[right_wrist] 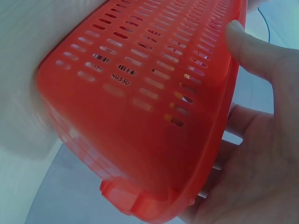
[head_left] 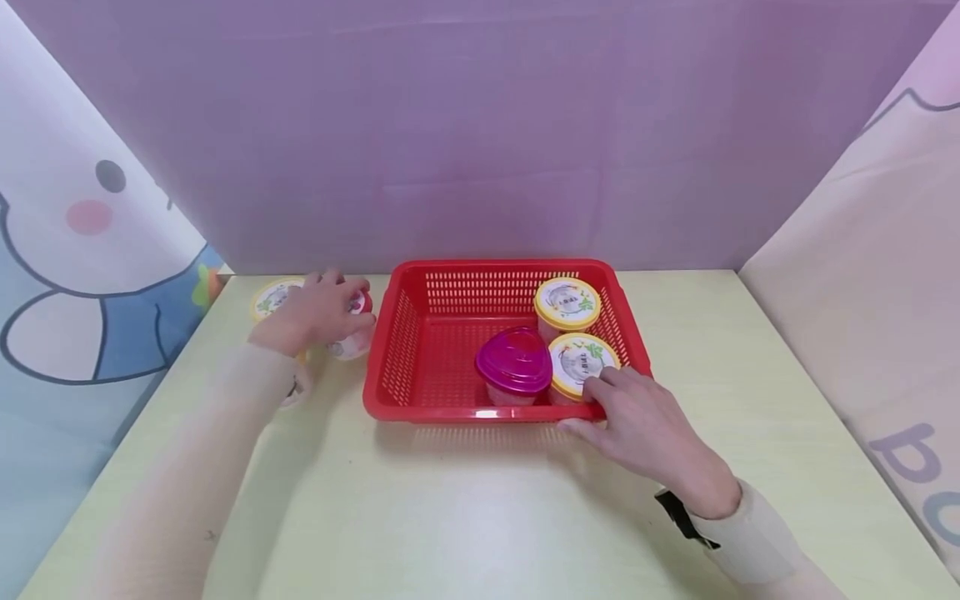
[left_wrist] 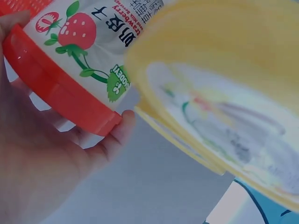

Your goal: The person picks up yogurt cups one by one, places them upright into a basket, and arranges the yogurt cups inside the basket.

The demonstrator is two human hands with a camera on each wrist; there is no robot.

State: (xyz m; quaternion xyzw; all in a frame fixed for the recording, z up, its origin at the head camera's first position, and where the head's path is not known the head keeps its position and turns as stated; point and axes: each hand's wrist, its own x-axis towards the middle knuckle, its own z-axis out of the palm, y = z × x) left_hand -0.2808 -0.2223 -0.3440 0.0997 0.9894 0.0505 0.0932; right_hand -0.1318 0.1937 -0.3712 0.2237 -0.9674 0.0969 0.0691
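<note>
Left of the red basket (head_left: 390,412), my left hand (head_left: 318,310) grips a strawberry-printed cup (left_wrist: 88,37) by its red lid (left_wrist: 65,88); in the head view the cup (head_left: 351,343) stands beside the basket. My right hand (head_left: 648,425) holds the basket's near right rim, thumb outside and fingers over the edge; the right wrist view shows this hand (right_wrist: 266,140) on the rim of the basket (right_wrist: 126,135). Inside the basket are two yellow-lidded cups (head_left: 567,302) (head_left: 581,365) and a cup with a magenta lid (head_left: 514,360).
A yellow-lidded cup (head_left: 273,297) stands on the table (head_left: 465,508) behind my left hand, and another cup (head_left: 295,392) is partly hidden under my left wrist. A purple cloth (head_left: 480,142) hangs behind the table, with printed cloths at both sides.
</note>
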